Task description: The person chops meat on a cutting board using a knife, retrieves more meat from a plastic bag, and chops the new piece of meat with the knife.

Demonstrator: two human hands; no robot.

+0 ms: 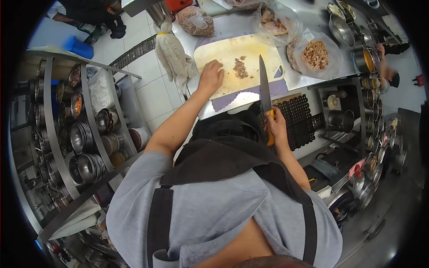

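Observation:
My right hand point(278, 126) is wrapped around the yellow handle of a large kitchen knife point(264, 80). The blade points away from me, over the right part of a worn cream cutting board point(228, 49). My left hand point(211, 77) rests on the board's left side, fingers loosely bent, with nothing visible in it. Between hand and blade lies a small heap of chopped brown meat point(240, 69). A purple board or mat point(223, 102) shows beneath the cream one. To the right, an open plastic bag holds diced meat point(315, 54); behind it, another bag holds larger pieces point(273, 26).
A tied bag of chopped food point(195, 21) sits at the back left of the steel table. A cloth point(172, 60) hangs at its left edge. Metal bowls point(342, 30) stand at right, shelves of bowls point(82, 138) at left. Other people are at both far sides.

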